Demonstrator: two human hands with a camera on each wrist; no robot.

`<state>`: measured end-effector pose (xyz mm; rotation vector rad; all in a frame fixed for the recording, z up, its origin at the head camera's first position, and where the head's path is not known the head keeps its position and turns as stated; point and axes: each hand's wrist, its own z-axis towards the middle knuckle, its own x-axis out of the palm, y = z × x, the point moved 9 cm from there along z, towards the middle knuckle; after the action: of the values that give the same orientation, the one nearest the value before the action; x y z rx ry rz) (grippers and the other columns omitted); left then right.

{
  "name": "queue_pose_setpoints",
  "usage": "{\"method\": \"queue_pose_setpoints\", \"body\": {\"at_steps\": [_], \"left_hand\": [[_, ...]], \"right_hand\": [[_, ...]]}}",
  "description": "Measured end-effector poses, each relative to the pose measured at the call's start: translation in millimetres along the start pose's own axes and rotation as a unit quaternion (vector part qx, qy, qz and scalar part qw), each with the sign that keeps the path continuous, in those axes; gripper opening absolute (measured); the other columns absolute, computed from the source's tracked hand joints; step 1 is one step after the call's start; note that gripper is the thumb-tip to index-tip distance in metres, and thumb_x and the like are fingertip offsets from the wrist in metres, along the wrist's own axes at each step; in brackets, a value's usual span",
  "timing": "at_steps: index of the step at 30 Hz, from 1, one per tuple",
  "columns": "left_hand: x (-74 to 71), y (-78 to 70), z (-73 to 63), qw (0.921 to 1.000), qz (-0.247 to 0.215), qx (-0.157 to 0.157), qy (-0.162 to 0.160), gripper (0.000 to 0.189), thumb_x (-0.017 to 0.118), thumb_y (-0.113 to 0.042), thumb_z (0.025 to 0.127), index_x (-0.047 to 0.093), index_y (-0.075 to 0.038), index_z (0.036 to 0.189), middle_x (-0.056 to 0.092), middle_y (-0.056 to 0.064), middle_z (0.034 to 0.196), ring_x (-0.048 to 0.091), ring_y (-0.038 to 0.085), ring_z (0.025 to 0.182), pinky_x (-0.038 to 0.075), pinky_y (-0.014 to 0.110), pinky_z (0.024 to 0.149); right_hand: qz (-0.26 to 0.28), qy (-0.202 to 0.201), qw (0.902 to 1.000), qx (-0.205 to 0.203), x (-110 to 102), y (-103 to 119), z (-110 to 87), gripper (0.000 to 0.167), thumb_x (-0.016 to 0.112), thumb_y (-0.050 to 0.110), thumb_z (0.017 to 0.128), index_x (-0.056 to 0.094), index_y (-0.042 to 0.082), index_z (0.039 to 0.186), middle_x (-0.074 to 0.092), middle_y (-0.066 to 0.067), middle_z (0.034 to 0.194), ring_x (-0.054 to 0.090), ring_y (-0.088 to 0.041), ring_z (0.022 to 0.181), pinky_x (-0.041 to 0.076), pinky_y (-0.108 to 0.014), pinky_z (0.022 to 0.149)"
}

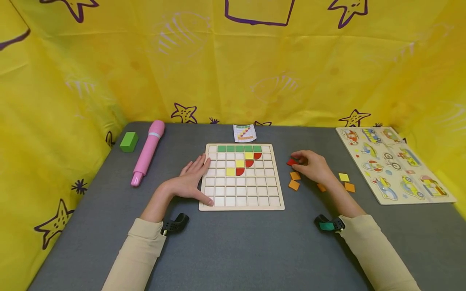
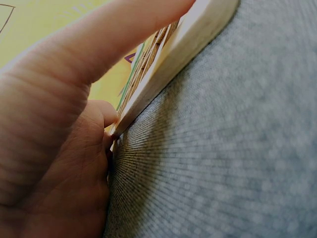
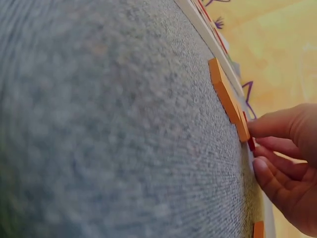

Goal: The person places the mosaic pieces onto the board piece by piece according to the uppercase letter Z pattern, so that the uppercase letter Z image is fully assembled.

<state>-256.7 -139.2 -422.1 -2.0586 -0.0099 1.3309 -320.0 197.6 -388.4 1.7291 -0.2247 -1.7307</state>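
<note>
A wooden grid board [image 1: 241,208] lies flat, bearing green and yellow square tiles and red quarter-circle tiles. My left hand [image 1: 191,182] rests spread along its left side, thumb on the near left corner. In the left wrist view, that thumb [image 2: 124,29] reaches over the board's edge [image 2: 173,64]. Right of the board, my right hand [image 1: 314,166] pinches a red tile [image 1: 291,161], partly covered by the fingers. The right wrist view shows fingertips on this red tile [image 3: 251,144], just behind orange tiles [image 3: 225,94].
Orange square tiles [image 1: 294,185] and a yellow tile [image 1: 344,177] lie around the right hand. A patterned card [image 1: 245,133] sits behind the board. Leftward are a pink microphone-shaped toy [image 1: 147,153] and a green block [image 1: 129,142]; a picture puzzle board [image 1: 393,165] lies at right.
</note>
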Motion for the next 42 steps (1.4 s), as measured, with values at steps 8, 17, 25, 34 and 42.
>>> {"method": "queue_pose_setpoints", "body": {"at_steps": [8,17,25,34,42], "left_hand": [[-1.1,0.1,-0.7,1.0000,0.001,-0.001,-0.002,0.136,0.079,-0.062,0.067,-0.005,-0.003,0.155,-0.019,0.014,0.160,-0.016,0.026,0.147,-0.006,0.051,0.115],[0.0,-0.5,-0.4,1.0000,-0.007,-0.004,0.005,0.136,0.079,-0.062,0.067,-0.006,-0.003,0.155,-0.019,0.013,0.160,-0.016,0.026,0.147,-0.006,0.051,0.115],[0.6,0.4,0.7,1.0000,-0.003,-0.007,0.006,0.135,0.079,-0.062,0.068,-0.006,-0.004,0.155,-0.020,0.012,0.160,-0.017,0.025,0.147,-0.006,0.050,0.115],[0.3,-0.1,0.5,1.0000,-0.003,-0.006,0.006,0.136,0.079,-0.062,0.067,-0.006,-0.003,0.155,-0.020,0.012,0.160,-0.017,0.025,0.147,-0.006,0.050,0.115],[-0.3,-0.8,0.4,1.0000,-0.002,-0.003,0.006,0.136,0.079,-0.062,0.068,-0.006,-0.003,0.155,-0.020,0.013,0.160,-0.017,0.025,0.147,-0.006,0.050,0.115]], "right_hand": [[-0.017,-0.008,0.9998,-0.012,-1,3,1.1,0.029,0.073,0.018,0.088,0.070,-0.001,0.109,0.065,-0.016,0.097,0.056,-0.028,0.085,0.043,-0.040,0.074],[0.020,0.002,0.9997,0.016,9,25,0.4,0.031,0.072,0.030,0.090,0.071,0.005,0.109,0.066,-0.012,0.100,0.057,-0.025,0.087,0.044,-0.037,0.072],[0.053,0.014,0.9984,-0.014,28,57,1.6,0.027,0.076,0.026,0.086,0.072,0.008,0.106,0.063,-0.005,0.090,0.055,-0.021,0.081,0.044,-0.033,0.069],[0.097,0.058,0.9910,-0.072,59,103,4.7,0.024,0.079,0.022,0.084,0.073,0.009,0.103,0.065,0.002,0.086,0.057,-0.016,0.081,0.046,-0.032,0.070],[0.085,0.092,0.9817,-0.143,85,139,6.7,0.025,0.079,0.018,0.083,0.072,0.008,0.105,0.064,0.005,0.086,0.056,-0.013,0.078,0.047,-0.029,0.070]]}}
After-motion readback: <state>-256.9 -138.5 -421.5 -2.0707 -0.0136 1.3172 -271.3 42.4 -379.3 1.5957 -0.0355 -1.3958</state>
